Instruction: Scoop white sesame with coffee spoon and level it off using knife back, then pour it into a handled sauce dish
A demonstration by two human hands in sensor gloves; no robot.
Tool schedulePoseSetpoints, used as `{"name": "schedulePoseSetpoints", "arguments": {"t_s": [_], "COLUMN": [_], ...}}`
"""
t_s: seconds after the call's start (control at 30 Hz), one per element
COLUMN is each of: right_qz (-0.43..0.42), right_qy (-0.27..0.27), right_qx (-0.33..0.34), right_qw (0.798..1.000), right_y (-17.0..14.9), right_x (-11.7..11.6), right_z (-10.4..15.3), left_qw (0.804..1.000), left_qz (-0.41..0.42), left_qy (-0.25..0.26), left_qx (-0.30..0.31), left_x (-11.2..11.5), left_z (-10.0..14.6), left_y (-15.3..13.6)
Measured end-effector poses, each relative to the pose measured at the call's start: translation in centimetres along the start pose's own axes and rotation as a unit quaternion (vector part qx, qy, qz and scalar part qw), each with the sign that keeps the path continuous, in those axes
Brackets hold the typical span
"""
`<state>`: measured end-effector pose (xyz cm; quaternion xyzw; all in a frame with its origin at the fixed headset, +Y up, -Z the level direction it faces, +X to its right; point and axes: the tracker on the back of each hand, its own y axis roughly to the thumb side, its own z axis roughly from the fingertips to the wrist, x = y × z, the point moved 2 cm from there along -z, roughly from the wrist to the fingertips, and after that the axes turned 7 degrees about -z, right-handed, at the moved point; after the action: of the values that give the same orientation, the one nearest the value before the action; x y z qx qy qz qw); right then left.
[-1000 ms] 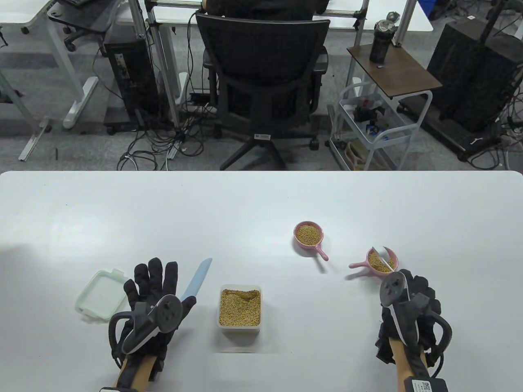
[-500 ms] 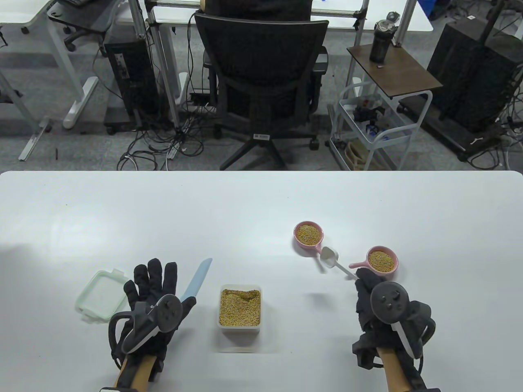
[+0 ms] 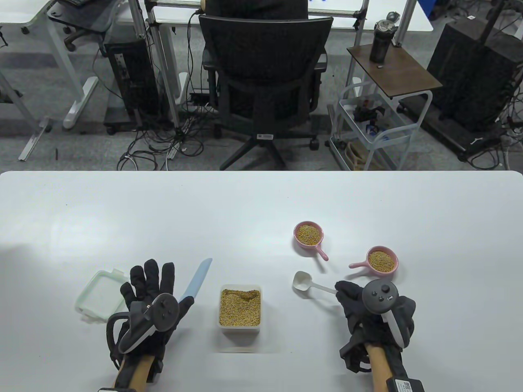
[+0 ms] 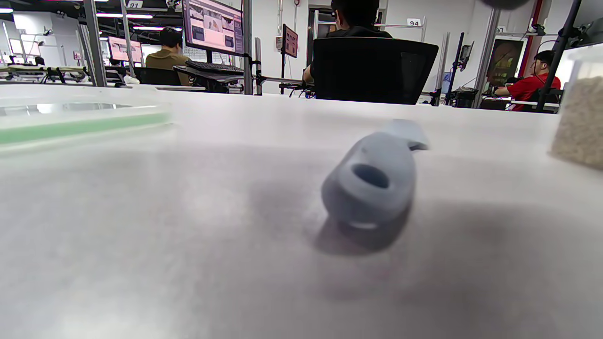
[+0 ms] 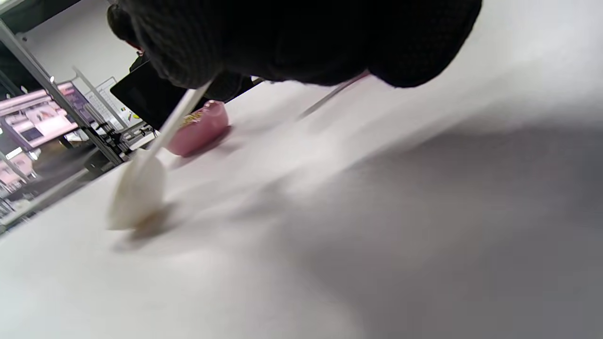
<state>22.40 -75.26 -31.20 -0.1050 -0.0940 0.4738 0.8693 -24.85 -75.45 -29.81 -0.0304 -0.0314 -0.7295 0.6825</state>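
My right hand point(image 3: 344, 292) pinches the handle of a white coffee spoon point(image 3: 303, 281), whose empty bowl sits low over the table, left of the hand. In the right wrist view the spoon point(image 5: 136, 188) slants down from my fingers point(image 5: 282, 37) to the tabletop. A clear tub of sesame point(image 3: 240, 308) stands between my hands. Two pink handled sauce dishes point(image 3: 309, 234) point(image 3: 382, 260) hold sesame. My left hand point(image 3: 150, 281) lies flat with straight, spread fingers over the handle of a light blue knife point(image 3: 198, 277). The knife handle point(image 4: 370, 188) rests on the table, ungripped.
A clear lid with a green rim point(image 3: 102, 294) lies left of my left hand. The white table point(image 3: 163, 212) stretches bare behind the dishes. A black office chair point(image 3: 265, 73) stands beyond the far edge.
My right hand carried the spoon from over the right dish leftward and nearer to me, lowering it to the table. The left hand only shifted slightly.
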Motion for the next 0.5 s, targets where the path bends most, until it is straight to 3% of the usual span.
{"name": "schedulePoseSetpoints", "arguments": {"t_s": [0.13, 0.3, 0.5], "right_qz": [0.136, 0.288, 0.344], "right_qy": [-0.043, -0.059, -0.070], "right_qx": [0.039, 0.088, 0.096], "right_qw": [0.989, 0.952, 0.931], "right_y": [0.9, 3.0, 3.4], "right_x": [-0.8, -2.5, -3.4], "right_z": [0.6, 1.5, 1.7], "left_qw": [1.000, 1.000, 1.000], "left_qz": [0.003, 0.009, 0.010], "left_qy": [-0.003, -0.014, -0.016], "left_qx": [0.000, 0.004, 0.004], "left_x": [0.1, 0.2, 0.3], "left_z": [0.0, 0.0, 0.0], "left_y": [0.0, 0.1, 0.2]}}
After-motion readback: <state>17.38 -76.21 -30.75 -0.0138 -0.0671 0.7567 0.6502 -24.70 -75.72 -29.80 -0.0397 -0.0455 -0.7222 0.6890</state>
